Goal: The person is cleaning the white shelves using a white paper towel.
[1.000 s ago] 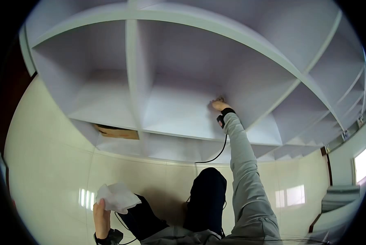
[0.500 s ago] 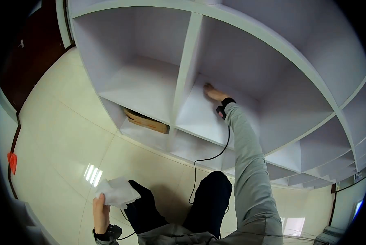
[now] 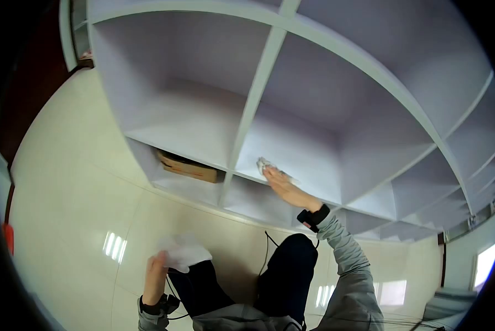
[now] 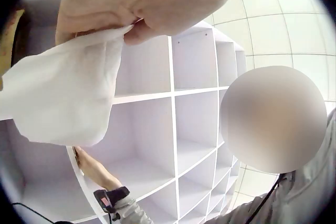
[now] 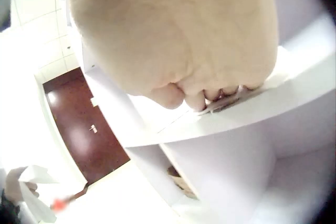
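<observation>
A crumpled white cloth [image 3: 264, 164] lies under the right hand [image 3: 283, 186], whose fingers press it on the shelf board near its front edge. In the right wrist view the right hand [image 5: 178, 35] has its fingertips bent against the cloth [image 5: 275, 74], with the thumb beside them. Low in the head view, the left hand [image 3: 155, 271] pinches a second white cloth [image 3: 188, 252] between thumb and fingers. This cloth [image 4: 63, 90] hangs loosely from the left hand [image 4: 142, 3] in the left wrist view.
White cube shelving [image 3: 267, 58] curves across the view, its upright panel left of the right hand. A cardboard box [image 3: 188, 167] sits in the low left compartment. Pale tiled floor [image 3: 82, 165] lies below, and a cable hangs near the knees.
The right hand has come from the back of the compartment toward its front edge, with the cloth now plainly visible. The left hand has shifted slightly right, still holding its cloth.
</observation>
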A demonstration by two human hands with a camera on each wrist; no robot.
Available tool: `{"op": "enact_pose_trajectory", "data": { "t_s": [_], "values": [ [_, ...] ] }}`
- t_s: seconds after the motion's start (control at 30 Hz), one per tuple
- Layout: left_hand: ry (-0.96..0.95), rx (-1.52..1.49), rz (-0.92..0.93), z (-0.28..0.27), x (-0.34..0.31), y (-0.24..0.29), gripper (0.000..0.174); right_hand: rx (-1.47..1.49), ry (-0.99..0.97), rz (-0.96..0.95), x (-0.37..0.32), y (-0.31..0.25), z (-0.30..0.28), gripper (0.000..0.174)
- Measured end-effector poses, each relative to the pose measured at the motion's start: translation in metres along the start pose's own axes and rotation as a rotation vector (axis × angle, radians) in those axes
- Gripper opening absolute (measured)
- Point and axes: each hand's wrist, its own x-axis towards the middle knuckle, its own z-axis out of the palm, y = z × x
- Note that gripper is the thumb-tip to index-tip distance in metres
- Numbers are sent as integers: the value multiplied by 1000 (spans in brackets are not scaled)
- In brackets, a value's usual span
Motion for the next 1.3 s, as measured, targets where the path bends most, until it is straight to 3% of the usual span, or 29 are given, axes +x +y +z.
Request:
{"op": "enact_pose_trajectory", "data": {
  "t_s": [0.03, 0.13, 0.2, 0.3, 0.37, 0.43, 0.5, 0.57, 0.63, 0.7, 0.73, 0.83, 0.9, 1.0, 1.07, 1.1, 1.17, 1.2, 1.23, 1.27, 1.3],
  "values": [
    [-13, 2, -12, -3, 2, -1, 41, 2, 21, -31, -18, 11, 0, 51],
    [-25, 1, -35, -2, 9, -9, 39, -143, 209, 256, -64, 73, -12, 50],
    [-16, -6, -38, -10, 13, -24, 38, -57, 284, 439, -79, 115, -25, 46],
    [94, -103, -66, -20, 13, -47, 42, 59, 335, 615, -61, 116, -52, 42],
    [42, -100, -97, -17, 16, -41, 39, -73, 379, 614, -35, 123, -53, 41],
    [21, -85, -109, -28, 18, -45, 40, -495, 316, 284, -4, 157, -36, 38],
    [-1, -70, -133, -31, 22, -46, 40, -569, 371, 82, 28, 120, -21, 35],
    [99, -18, -103, -28, 26, -44, 31, -628, 308, -113, 53, 90, 1, 37],
    [-21, -70, -143, -24, 30, -36, 32, -227, 513, 30, 66, 28, 24, 38],
    [21, 67, -83, -24, 39, -39, 32, -263, 583, 31, 72, 3, 49, 39],
    [-54, -67, -61, -22, 46, -35, 38, -264, 597, 44, 65, -7, 51, 39],
    [-45, 12, -20, -8, 45, -10, 39, -82, 593, 91, 36, -40, 38, 37],
    [2, 121, -32, 2, 43, 1, 36, 173, 423, 189, -4, -40, 15, 39],
    [-101, 92, -75, 14, 46, -2, 39, -67, 569, 409, -65, 0, 11, 48],
    [-201, 94, -36, 26, 47, -7, 40, -58, 509, 671, -104, 29, -4, 52],
    [-220, 104, -38, 34, 51, -11, 40, -136, 607, 612, -119, 47, -5, 47],
    [-217, 92, -102, 45, 52, -23, 40, -177, 558, 684, -134, 61, -17, 31],
    [-217, 390, -73, 45, 54, -28, 39, -167, 562, 691, -133, 66, -17, 31],
    [-224, 404, -76, 54, 55, -28, 39, -303, 498, 726, -125, 72, -13, 28],
    [-286, 250, -121, 68, 57, -27, 39, -440, 431, 763, -118, 70, -14, 27],
    [-345, 96, -168, 78, 58, -27, 39, -332, 435, 759, -114, 64, -11, 26]
  ]
}}
